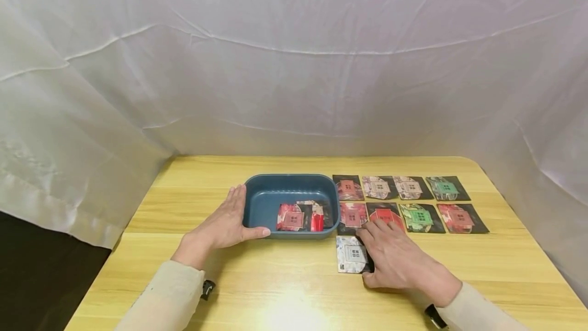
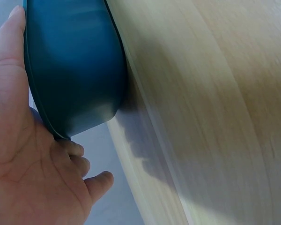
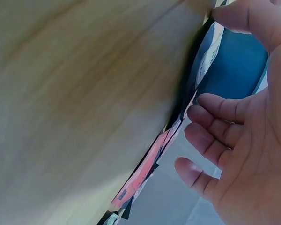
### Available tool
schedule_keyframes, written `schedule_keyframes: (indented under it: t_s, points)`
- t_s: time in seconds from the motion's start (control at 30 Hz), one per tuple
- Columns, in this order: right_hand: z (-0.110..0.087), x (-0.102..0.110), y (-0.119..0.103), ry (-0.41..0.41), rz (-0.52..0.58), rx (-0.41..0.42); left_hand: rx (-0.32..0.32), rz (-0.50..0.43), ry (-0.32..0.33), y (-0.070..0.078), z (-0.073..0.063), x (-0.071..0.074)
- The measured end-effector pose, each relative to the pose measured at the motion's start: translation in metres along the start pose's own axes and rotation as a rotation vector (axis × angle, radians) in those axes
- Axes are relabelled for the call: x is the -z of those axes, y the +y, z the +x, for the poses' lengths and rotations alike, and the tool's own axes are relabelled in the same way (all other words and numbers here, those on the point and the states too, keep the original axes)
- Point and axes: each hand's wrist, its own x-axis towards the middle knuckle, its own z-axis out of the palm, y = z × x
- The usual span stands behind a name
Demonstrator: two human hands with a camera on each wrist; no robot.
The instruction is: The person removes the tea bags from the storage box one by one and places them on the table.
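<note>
A blue rectangular tub (image 1: 264,195) stands at the middle of the table, with a few red, black and pale sachets (image 1: 294,218) in its right part. My left hand (image 1: 225,221) rests against its left end, fingers straight along the side and thumb along the front rim. The left wrist view shows the thumb flat to the tub wall (image 2: 79,61). My right hand (image 1: 395,254) holds a white-and-black square sachet (image 1: 351,254) at its right part, thumb near the front edge and fingertips near the back edge. That part lies hidden under the hand.
Right of the tub, two rows of square sachets lie flat, the back one including a green-labelled sachet (image 1: 446,188). My right fingers overlap a red-labelled sachet (image 1: 383,213) in the front row. A pale curtain (image 1: 294,91) hangs behind the wooden table (image 1: 206,285).
</note>
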Motion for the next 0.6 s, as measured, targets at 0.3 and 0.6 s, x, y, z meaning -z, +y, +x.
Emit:
schedule_keyframes:
  t_s: [0.3,0.6]
  points:
    - [0.013,0.027,0.001,0.131,0.046,0.065,0.001,0.002,0.002,0.002,0.0,0.001]
    - [0.07,0.052,-0.021,0.125,0.125,0.193,0.006,0.002,-0.009,0.001,-0.001,0.0]
